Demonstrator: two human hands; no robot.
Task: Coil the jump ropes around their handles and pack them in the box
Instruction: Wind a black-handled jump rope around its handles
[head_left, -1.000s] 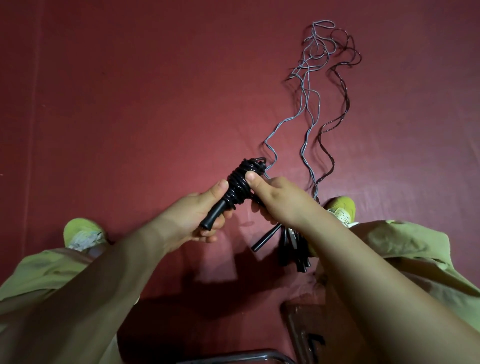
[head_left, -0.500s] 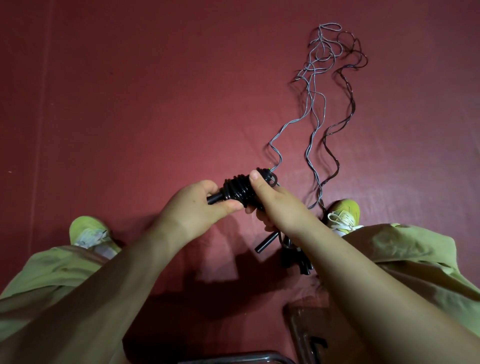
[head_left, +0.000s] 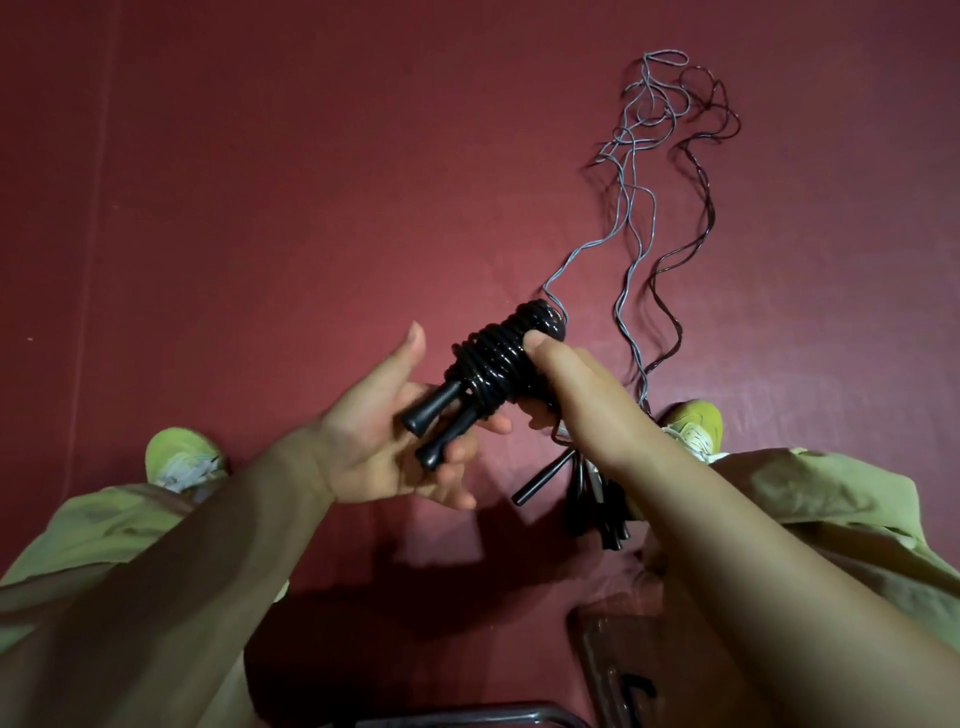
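My right hand (head_left: 582, 384) grips the coiled rope (head_left: 498, 358) w/ thumb pressed on the wraps, prob. so they don't spring loose. Left hand (head_left: 384, 441) lies wide open under the two handle ends (head_left: 434, 415), fingers straight, cradling not gripping. Below my right wrist, more handles (head_left: 540, 480) wait on the floor; beyond the grip, loose ropes (head_left: 644, 171) trail away. Floor (head_left: 260, 208) is dark red, dim light. Brown thing near bottom edge, maybe the box (head_left: 597, 649), can't tell.
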